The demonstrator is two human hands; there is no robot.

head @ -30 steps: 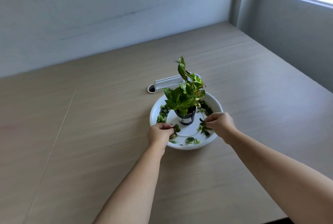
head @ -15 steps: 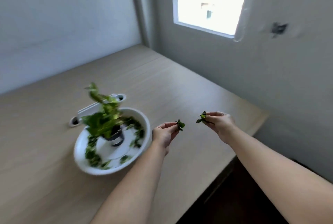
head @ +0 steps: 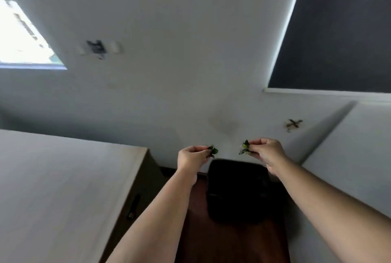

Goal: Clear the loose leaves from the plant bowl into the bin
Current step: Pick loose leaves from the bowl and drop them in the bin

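Note:
A black bin [head: 237,190] stands on the dark red-brown floor beside the table's end, below both hands. My left hand [head: 191,158] pinches a small clump of green leaves [head: 213,151] just above the bin's far left edge. My right hand [head: 267,152] pinches another clump of green leaves [head: 245,148] above the bin's far right part. The two clumps hang apart from each other. The plant bowl is out of view.
The wooden table [head: 59,188] fills the lower left, its end panel next to the bin. A grey wall [head: 190,72] rises straight ahead, with a bright window [head: 19,38] at the left and a dark roller blind [head: 338,29] at the right. A white panel [head: 349,156] stands right of the bin.
The view has swung right, away from the bowl and plant, to the bin on the floor. Both hands have carried their leaves off the table and now hover over the bin.

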